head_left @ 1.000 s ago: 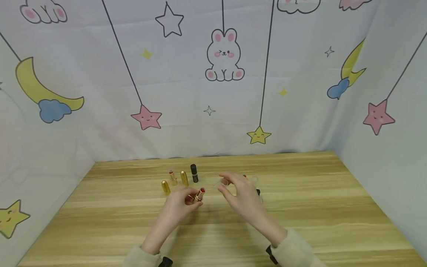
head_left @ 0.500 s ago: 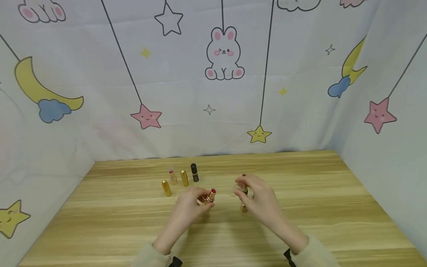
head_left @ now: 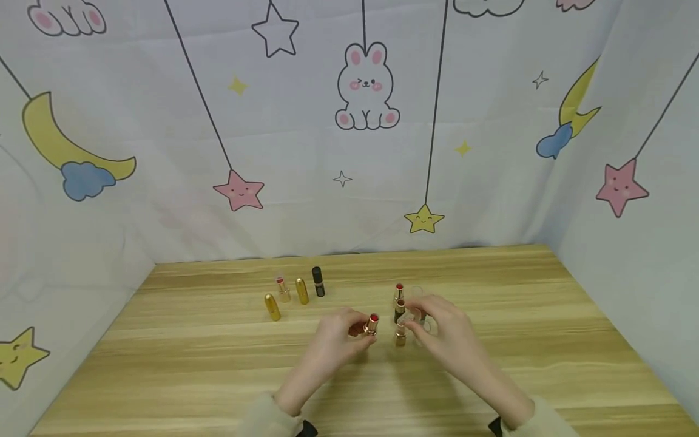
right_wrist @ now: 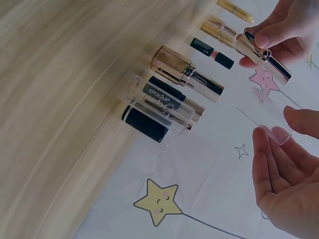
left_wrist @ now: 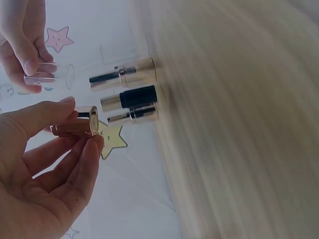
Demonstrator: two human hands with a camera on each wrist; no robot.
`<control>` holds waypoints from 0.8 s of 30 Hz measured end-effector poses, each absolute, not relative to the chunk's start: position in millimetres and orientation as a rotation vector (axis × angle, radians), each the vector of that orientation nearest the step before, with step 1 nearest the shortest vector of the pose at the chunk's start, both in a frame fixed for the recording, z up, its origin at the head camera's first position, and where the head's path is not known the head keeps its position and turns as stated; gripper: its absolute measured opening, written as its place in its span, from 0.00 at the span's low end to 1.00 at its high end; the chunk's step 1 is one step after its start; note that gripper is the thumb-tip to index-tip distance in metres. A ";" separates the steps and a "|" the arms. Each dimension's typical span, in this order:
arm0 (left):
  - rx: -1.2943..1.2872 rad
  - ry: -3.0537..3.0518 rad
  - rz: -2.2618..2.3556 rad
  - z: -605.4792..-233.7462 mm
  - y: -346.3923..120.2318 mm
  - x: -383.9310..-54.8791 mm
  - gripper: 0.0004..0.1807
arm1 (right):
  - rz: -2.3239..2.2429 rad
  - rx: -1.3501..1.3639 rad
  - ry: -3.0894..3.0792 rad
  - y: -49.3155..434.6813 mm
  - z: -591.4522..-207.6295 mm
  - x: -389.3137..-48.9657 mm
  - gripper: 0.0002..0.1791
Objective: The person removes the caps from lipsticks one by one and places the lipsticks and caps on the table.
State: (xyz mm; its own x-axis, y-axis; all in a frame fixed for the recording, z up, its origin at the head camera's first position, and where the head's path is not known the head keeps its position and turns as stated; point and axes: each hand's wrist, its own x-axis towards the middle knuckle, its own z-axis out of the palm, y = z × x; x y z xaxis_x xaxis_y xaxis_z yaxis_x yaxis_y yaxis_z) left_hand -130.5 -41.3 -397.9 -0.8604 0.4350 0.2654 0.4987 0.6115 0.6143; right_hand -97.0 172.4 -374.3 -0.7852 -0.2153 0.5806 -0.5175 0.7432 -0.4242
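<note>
My left hand (head_left: 337, 335) pinches an uncapped gold lipstick (head_left: 372, 325) upright between thumb and fingers, its red tip showing. It is held above the table, left of a row of uncapped lipsticks. My right hand (head_left: 450, 328) pinches a clear cap (left_wrist: 54, 76) by one end, apart from the lipstick. In that row stand a gold lipstick (head_left: 401, 337) nearest me, a black-based lipstick (head_left: 400, 312) behind it and another gold lipstick (head_left: 399, 292) farthest back. A black cap (right_wrist: 144, 123) and clear caps stand to their right, partly hidden by my right hand in the head view.
At the back left of the wooden table (head_left: 218, 358) stand two gold bullet-shaped tubes, one nearer (head_left: 272, 308) and one farther tube (head_left: 302, 291), a clear-capped lipstick (head_left: 282, 290) and a black tube (head_left: 318, 282). A patterned cloth (head_left: 306, 212) hangs behind.
Both hands have moved right, the left carrying the lipstick towards the row and the right carrying the clear cap. The row of lipsticks, earlier mostly hidden by the right hand, now shows.
</note>
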 end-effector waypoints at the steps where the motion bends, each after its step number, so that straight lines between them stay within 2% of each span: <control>1: -0.809 -2.740 -1.094 -398.1 -38.6 -130.4 0.13 | 0.789 0.553 -2.440 174.3 -374.6 -96.0 0.16; 14: -0.847 -2.823 -1.285 -404.5 -13.8 -126.1 0.12 | 0.752 0.512 -2.538 190.5 -379.6 -85.2 0.13; 24: -0.946 -2.831 -1.231 -407.7 -2.0 -122.5 0.15 | 0.680 0.568 -2.670 196.9 -381.1 -85.0 0.11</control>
